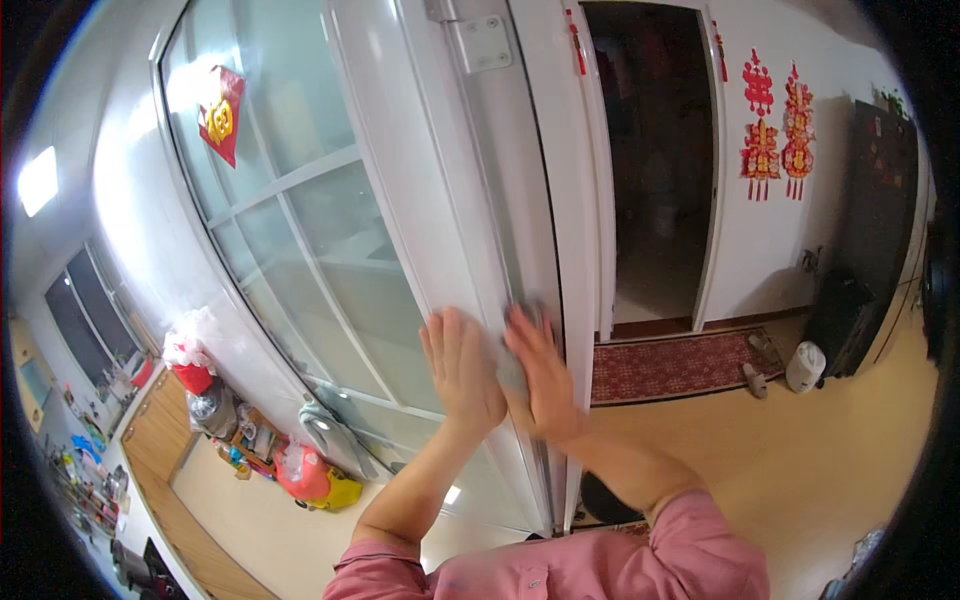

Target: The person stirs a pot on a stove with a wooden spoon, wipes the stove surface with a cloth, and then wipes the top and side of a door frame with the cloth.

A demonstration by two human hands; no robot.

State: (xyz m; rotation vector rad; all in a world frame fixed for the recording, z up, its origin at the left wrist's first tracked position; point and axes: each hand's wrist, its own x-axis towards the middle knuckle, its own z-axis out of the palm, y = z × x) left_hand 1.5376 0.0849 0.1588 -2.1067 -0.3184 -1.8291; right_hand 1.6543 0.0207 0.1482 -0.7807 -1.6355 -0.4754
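A white-framed glass door [442, 187] stands ajar in front of me, with a metal hinge [484, 45] high on its edge. My left hand [465, 375] lies flat on the door's white frame, palm down, and holds nothing. Beside it my right hand [546, 382], blurred by motion, presses a greyish cloth [511, 375] against the hinge-side edge of the door. Part of the cloth is hidden under the palm, and a dark bit shows past the fingertips. A light towel [334, 435] hangs at the door's far edge, low down.
Bags [304, 472] and a small loaded shelf [255, 442] line the wall at left, near a kitchen counter [139, 510]. On the right are a dark doorway [660, 165], a red patterned mat [660, 371], slippers [756, 379], a white bin [806, 367] and a dark refrigerator-like cabinet [874, 225].
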